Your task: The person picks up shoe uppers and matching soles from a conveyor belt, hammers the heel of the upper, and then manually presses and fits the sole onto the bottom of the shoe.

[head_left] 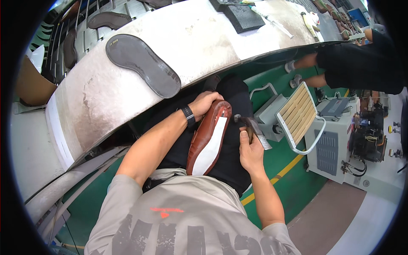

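Observation:
A reddish-brown leather shoe (201, 142) lies bottom up across my lap, with a long white panel (211, 144) along its underside. My left hand (205, 105) is closed around the end of the shoe farther from my body. Just right of the shoe, my right hand (251, 148) grips a hammer (254, 126). The hammer has a small round face toward the shoe and a broad metal end on the other side; it does not appear to touch the leather. A loose dark grey sole (144, 63) rests on the bench ahead, near its front edge.
The pale curved bench (199, 38) spans the space before me. Black blocks (243, 18) and a brush-like tool (312, 26) lie on it. More dark soles (109, 20) sit on a rack at far left. A slatted wooden seat (297, 114), machine (327, 144) and another person (361, 63) are at right.

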The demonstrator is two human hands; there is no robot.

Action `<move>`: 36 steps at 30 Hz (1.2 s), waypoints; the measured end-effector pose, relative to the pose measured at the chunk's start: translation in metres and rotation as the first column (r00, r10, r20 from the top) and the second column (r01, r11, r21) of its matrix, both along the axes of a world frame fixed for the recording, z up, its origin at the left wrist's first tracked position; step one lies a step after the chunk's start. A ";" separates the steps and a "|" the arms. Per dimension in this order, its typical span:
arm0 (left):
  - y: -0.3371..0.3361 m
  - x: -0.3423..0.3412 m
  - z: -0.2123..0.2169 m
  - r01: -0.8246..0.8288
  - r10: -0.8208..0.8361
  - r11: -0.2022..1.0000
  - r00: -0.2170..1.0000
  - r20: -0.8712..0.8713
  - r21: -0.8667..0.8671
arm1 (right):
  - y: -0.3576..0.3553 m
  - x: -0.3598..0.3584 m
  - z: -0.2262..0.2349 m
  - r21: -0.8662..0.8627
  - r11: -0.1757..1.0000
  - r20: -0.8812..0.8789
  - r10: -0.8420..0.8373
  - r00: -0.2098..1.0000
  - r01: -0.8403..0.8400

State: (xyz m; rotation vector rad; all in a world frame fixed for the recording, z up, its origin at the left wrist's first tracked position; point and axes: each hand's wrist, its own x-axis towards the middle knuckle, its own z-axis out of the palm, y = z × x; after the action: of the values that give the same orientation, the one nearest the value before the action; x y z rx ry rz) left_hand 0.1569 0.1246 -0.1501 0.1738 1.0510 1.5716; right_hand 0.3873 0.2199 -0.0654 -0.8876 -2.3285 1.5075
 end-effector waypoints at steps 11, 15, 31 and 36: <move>-0.009 0.001 0.010 -0.081 0.082 0.997 0.996 0.041 -0.015 | 0.029 -0.016 0.164 -0.431 0.892 -0.690 -0.425 0.586 0.139; 0.006 0.003 0.009 -0.030 0.039 0.994 0.996 -0.086 0.101 | 0.005 -0.008 0.079 -0.359 0.886 -0.852 -0.183 0.490 -0.293; -0.001 0.006 0.024 0.090 0.038 0.960 0.894 -0.446 0.264 | -0.027 -0.011 0.028 -0.155 0.961 -0.533 0.116 0.838 -0.231; -0.024 0.009 0.026 0.130 0.080 0.967 0.660 -0.747 0.219 | -0.006 0.007 0.101 0.195 0.978 -0.024 0.072 0.997 -0.066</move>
State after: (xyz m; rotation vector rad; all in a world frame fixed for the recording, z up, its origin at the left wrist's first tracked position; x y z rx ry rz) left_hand 0.1656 0.1001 -0.1242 1.1073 1.4554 1.6292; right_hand 0.3944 0.2137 0.0356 -0.7356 -2.4555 1.2800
